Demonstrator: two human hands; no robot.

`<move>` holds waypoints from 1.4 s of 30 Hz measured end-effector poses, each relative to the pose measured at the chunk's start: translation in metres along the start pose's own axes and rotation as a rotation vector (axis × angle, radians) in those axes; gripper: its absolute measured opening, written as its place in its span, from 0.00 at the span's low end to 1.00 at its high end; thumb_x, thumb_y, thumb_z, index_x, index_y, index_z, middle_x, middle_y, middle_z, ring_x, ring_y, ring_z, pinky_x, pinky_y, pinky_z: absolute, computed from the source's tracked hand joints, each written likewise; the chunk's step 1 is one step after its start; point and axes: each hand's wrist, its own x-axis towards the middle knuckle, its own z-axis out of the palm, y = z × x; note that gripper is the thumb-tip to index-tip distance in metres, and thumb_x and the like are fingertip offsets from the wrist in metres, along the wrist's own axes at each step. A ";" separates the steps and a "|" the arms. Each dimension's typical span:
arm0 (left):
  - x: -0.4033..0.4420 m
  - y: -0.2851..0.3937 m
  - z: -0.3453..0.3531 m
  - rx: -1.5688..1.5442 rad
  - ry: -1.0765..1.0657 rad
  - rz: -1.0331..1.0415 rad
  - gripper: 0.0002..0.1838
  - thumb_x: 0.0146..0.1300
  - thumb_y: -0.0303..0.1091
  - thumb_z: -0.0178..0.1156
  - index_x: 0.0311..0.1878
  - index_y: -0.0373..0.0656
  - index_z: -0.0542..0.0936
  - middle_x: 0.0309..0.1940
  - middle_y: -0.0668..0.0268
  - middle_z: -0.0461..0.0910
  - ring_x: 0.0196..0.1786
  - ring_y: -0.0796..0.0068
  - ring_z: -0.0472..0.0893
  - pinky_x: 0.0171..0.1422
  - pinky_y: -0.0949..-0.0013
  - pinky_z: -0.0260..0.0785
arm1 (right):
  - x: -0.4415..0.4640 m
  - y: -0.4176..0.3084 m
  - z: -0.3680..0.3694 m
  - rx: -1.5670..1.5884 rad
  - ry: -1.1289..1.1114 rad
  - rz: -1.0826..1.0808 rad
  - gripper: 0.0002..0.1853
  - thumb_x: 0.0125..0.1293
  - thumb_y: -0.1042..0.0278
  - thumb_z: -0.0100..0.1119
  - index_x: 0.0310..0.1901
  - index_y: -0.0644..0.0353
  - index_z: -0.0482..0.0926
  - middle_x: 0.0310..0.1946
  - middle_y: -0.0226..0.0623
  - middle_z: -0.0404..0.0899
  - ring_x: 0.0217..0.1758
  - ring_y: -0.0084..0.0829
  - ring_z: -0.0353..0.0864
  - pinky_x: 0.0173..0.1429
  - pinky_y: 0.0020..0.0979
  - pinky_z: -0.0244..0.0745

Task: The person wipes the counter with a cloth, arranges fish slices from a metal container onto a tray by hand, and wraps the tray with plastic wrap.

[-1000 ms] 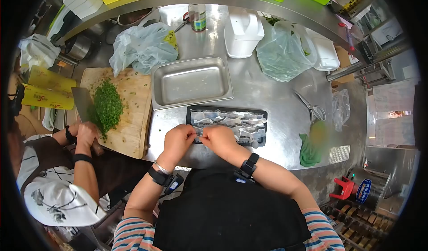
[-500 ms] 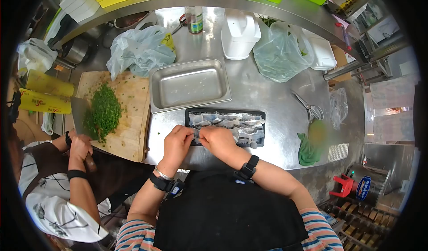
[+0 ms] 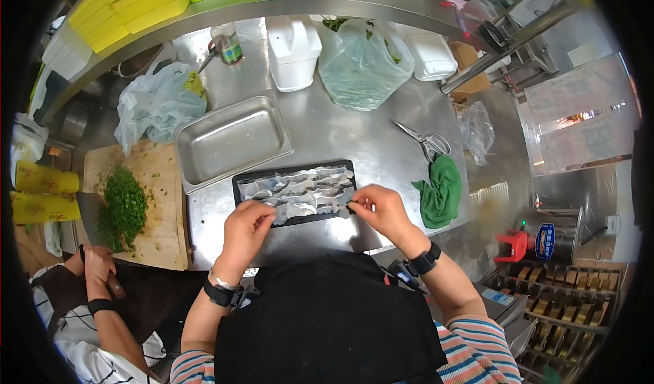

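Note:
A black tray (image 3: 293, 222) lies in front of me, filled with rows of greyish-white, wet-looking strips (image 3: 300, 192) resembling fish skin or thin fish slices. At its front left corner, my left hand (image 3: 246, 231) is closed, thumb and fingers pinching the end of a strip in the front row. My right hand (image 3: 383, 212) is at the tray's right end. Its thumb and forefinger are pinched together at the rim by the strip ends; what lies between them is too small to make out.
Behind the tray sits a steel pan (image 3: 235, 139). Scissors (image 3: 424, 139) and a green cloth (image 3: 441, 193) lie to the right. At left, a co-worker's hands (image 3: 99, 265) are by a cutting board (image 3: 167, 213) with chopped greens (image 3: 126, 203). Plastic bags (image 3: 364, 64) and white jugs (image 3: 293, 50) stand behind.
My right hand has moved from beside my left hand to the tray's right end. My left hand stays at the left end. The view has shifted right.

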 end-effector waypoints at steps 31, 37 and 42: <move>0.042 0.025 0.119 0.213 -0.239 0.385 0.08 0.51 0.26 0.65 0.36 0.43 0.79 0.33 0.62 0.76 0.37 0.57 0.80 0.39 0.58 0.74 | -0.042 0.048 0.045 0.048 -0.038 0.318 0.08 0.55 0.76 0.66 0.37 0.57 0.79 0.32 0.34 0.80 0.28 0.29 0.80 0.35 0.31 0.76; 0.043 0.035 0.115 0.202 -0.243 0.405 0.13 0.50 0.28 0.67 0.41 0.45 0.80 0.36 0.63 0.77 0.39 0.58 0.81 0.40 0.59 0.74 | -0.052 0.072 0.062 0.803 -0.060 0.657 0.07 0.66 0.71 0.62 0.43 0.64 0.81 0.32 0.30 0.84 0.29 0.20 0.80 0.33 0.23 0.75; 0.046 0.033 0.122 0.207 -0.222 0.398 0.07 0.53 0.30 0.66 0.36 0.44 0.81 0.34 0.64 0.77 0.38 0.60 0.81 0.39 0.60 0.75 | -0.043 0.065 0.047 0.813 -0.158 0.855 0.09 0.69 0.68 0.59 0.43 0.65 0.80 0.32 0.32 0.83 0.28 0.19 0.79 0.33 0.21 0.74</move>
